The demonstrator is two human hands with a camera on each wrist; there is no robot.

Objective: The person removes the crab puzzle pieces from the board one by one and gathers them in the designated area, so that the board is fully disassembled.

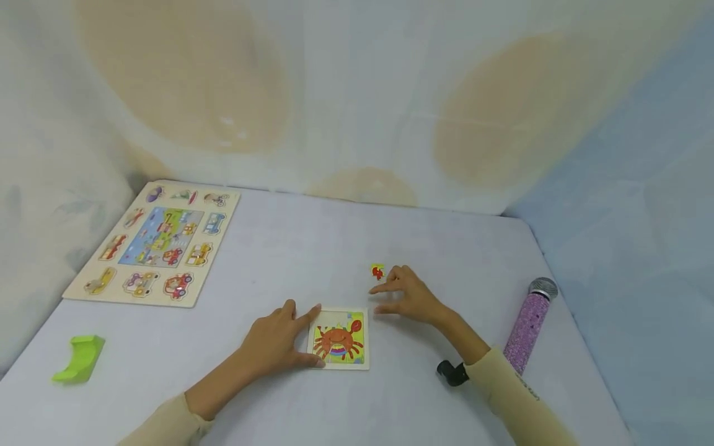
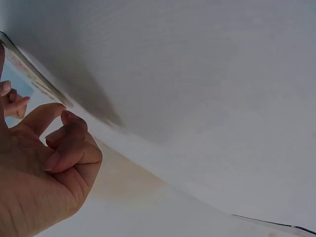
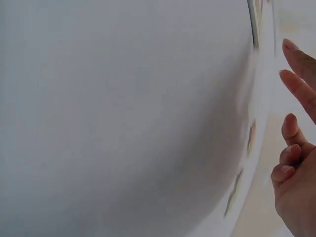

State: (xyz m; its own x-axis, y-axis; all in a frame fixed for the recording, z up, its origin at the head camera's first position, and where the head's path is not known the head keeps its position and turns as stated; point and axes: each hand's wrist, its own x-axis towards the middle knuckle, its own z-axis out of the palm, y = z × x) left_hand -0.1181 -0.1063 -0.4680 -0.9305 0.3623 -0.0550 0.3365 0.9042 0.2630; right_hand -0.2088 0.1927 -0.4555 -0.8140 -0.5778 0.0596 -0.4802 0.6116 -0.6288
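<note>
A square crab puzzle (image 1: 339, 344) in a pale wooden frame lies flat in front of me. My left hand (image 1: 273, 342) holds its left side, index fingertip at the upper left corner and thumb at the lower edge. In the left wrist view, the other fingers of that left hand (image 2: 61, 163) are curled in. The puzzle's upper left part looks pale and bare. Just beyond the puzzle is a small yellow-and-red puzzle piece (image 1: 377, 271). My right hand (image 1: 411, 297) hovers beside it, thumb and index finger apart with nothing between them.
A large vehicle puzzle board (image 1: 158, 248) lies at the back left. A green curved block (image 1: 80, 359) sits at the front left. On the right, a purple glittery microphone (image 1: 524, 328) lies beside a black object (image 1: 452, 373) partly behind the right sleeve. Cloth walls enclose the table.
</note>
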